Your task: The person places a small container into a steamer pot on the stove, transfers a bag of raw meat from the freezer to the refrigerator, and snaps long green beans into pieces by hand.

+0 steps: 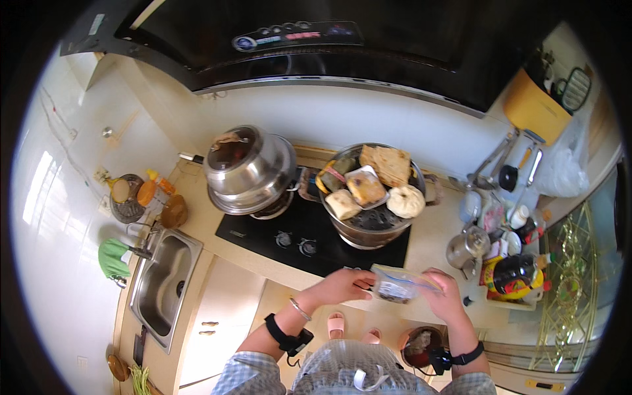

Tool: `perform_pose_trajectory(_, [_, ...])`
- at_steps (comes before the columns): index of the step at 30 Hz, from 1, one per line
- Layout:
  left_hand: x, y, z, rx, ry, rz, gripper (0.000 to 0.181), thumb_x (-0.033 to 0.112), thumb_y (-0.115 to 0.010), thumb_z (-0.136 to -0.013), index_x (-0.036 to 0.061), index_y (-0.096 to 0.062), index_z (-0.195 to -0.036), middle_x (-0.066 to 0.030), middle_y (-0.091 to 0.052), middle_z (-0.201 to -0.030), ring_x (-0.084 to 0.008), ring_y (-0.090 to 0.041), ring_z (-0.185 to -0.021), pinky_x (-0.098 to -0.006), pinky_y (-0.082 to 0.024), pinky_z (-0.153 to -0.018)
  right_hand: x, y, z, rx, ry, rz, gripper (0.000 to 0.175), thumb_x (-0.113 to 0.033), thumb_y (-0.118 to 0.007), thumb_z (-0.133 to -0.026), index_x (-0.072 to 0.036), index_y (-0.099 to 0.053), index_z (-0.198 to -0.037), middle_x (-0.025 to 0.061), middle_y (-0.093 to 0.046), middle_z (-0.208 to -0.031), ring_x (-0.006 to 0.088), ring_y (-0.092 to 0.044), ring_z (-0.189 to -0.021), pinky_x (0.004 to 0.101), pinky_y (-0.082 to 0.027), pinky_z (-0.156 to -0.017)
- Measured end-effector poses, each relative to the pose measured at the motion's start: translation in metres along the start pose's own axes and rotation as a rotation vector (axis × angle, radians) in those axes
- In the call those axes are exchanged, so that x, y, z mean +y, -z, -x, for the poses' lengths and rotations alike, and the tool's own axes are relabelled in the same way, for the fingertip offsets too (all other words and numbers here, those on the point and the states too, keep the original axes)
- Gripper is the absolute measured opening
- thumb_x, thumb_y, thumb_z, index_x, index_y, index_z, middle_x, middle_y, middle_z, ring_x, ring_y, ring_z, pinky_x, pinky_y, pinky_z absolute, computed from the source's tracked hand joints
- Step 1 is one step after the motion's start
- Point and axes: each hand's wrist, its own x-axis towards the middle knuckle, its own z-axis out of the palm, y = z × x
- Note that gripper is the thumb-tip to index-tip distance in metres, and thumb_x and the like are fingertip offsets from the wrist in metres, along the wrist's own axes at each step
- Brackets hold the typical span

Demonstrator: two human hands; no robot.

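Observation:
Between my hands hangs a clear zip-top plastic bag (395,288), with a blue line along its zip and small dark pieces at the bottom. My left hand (348,285) pinches the bag's left edge. The fingers of my right hand (442,295) grip its upper right corner. Beyond the bag, on the stove's right burner, stands a steel steamer pot (368,233). On its rack lie flatbread (387,163), a round steamed bun (406,201), a white tray of yellowish food (366,186), a pale roll (343,204) and a leaf-wrapped bundle (340,173).
A second steel pot with a domed lid (247,168) sits on the left burner of the black gas hob (266,239). Left is a steel sink (160,286) beside a cleaver (140,345). Bottles fill a tray (513,302) at right. A range hood (321,59) overhangs the stove.

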Motion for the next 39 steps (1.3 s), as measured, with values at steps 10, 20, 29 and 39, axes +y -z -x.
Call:
perform_pose_trajectory(10, [0.027,0.312,0.07,0.942,0.151,-0.945,0.026,0.014,-0.06,-0.077,0.0062,-0.059,-0.101,-0.013,-0.06,-0.095,-0.0273,-0.059,-0.087,-0.0335,-0.046,-0.076,0.024,-0.006,0.009,0.09,-0.202,0.267,0.011,-0.002,-0.059,-0.068,0.002,-0.058,-0.078,0.0143,-0.056,-0.073,0.0291,-0.054,-0.067,0.0325,-0.043,-0.063])
perform_pose_trajectory(20, [-0.033,0.45,0.022,0.699,0.191,-1.094,0.029,0.031,-0.046,-0.085,0.0055,-0.055,-0.098,-0.0189,-0.055,-0.102,-0.0367,-0.05,-0.095,-0.0414,-0.04,-0.083,0.032,-0.019,0.007,0.204,-0.34,0.373,0.014,-0.008,-0.061,-0.072,0.002,-0.058,-0.081,0.0165,-0.056,-0.076,0.0326,-0.056,-0.071,0.0344,-0.045,-0.064])
perform_pose_trajectory(29, [-0.029,0.453,0.033,0.766,-0.026,-0.852,0.025,0.022,-0.055,-0.083,-0.0019,-0.048,-0.081,-0.0147,-0.057,-0.07,-0.0293,-0.053,-0.063,-0.0337,-0.042,-0.062,0.03,-0.008,0.012,0.302,-0.347,0.378,0.014,-0.007,-0.06,-0.073,0.001,-0.058,-0.084,0.0174,-0.057,-0.078,0.0333,-0.056,-0.073,0.0345,-0.045,-0.064])
perform_pose_trajectory(39, [0.148,0.299,0.001,0.617,-0.087,-0.995,0.021,0.021,-0.054,-0.084,0.0005,-0.052,-0.089,-0.0154,-0.056,-0.079,-0.0268,-0.053,-0.071,-0.0322,-0.043,-0.065,0.05,0.017,0.025,0.27,-0.335,0.372,0.015,-0.009,-0.061,-0.075,0.003,-0.057,-0.082,0.0168,-0.056,-0.075,0.0303,-0.055,-0.068,0.0338,-0.043,-0.061])
